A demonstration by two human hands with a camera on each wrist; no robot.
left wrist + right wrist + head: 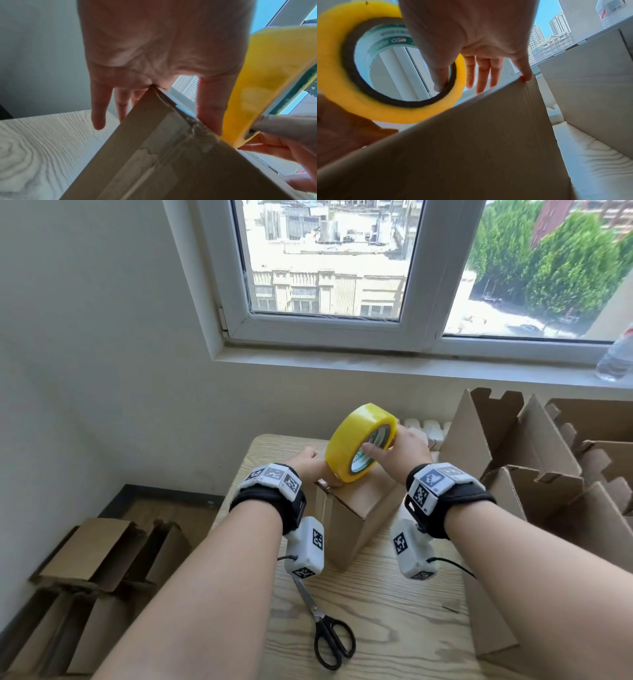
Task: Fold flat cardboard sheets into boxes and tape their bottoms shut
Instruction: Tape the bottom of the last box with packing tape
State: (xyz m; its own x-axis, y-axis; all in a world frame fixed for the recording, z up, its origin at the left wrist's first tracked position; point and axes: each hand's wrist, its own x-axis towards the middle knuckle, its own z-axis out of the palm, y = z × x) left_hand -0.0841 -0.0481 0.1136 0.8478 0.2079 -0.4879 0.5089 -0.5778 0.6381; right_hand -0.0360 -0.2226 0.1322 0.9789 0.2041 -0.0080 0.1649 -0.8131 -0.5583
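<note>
A brown cardboard box (356, 511) stands on the wooden table (394, 628) with its closed flaps up. My right hand (402, 455) holds a yellow tape roll (358, 436) just above the box's top, thumb inside the core (440, 81) and fingers behind the roll. My left hand (306, 462) rests at the box's top left corner. Its thumb (209, 108) presses down on the top edge beside the roll (267, 75), and its straight fingers (97, 108) hang past the corner. Clear tape shows on the box's side (154, 155).
Black scissors (329, 635) lie on the table near me. Several folded open boxes (534, 467) crowd the table's right side. Flat cartons (85, 570) are stacked on the floor at left. A plastic bottle (616, 357) stands on the window sill.
</note>
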